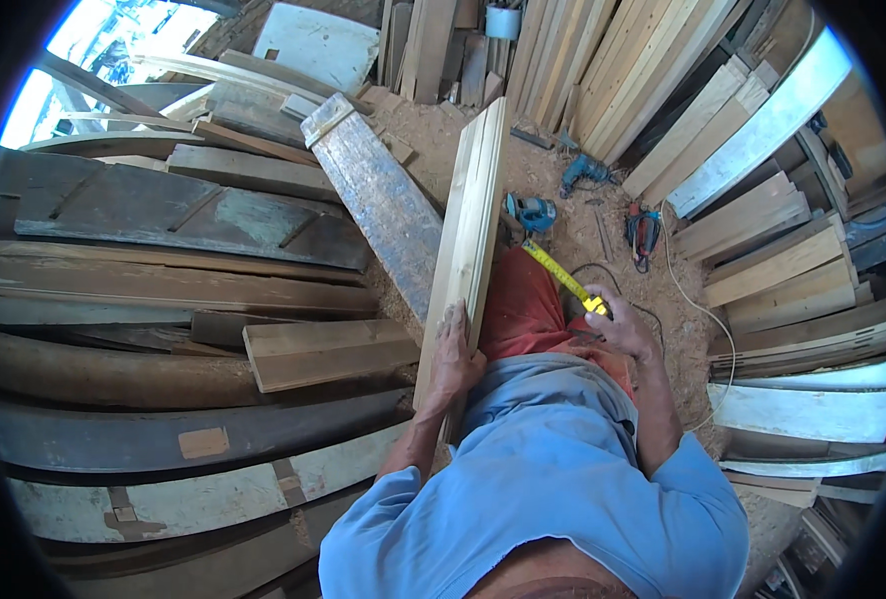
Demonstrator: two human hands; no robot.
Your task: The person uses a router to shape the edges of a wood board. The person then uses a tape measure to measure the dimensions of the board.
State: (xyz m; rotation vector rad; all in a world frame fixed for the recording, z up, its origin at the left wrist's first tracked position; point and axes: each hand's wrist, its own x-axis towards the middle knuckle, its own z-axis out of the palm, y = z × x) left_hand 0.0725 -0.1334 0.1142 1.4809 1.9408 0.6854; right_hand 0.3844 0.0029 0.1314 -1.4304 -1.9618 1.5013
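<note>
A long pale wooden board with grooved edges slants up in front of me, its near end beside my left hip. My left hand grips it low down, the fingers lying along its upper face and the thumb at its right edge. To the right, my right hand is closed around a yellow tape measure. Its blade is pulled out toward the upper left, over my red-clad leg, and its tip is apart from the board. The palm side of the right hand is hidden.
A worn plank lies behind the board. Stacked timber fills the left side; more planks lean at the back and right. On the sawdust-covered floor are a blue power tool, a drill, a red-and-black tool and a pale cable.
</note>
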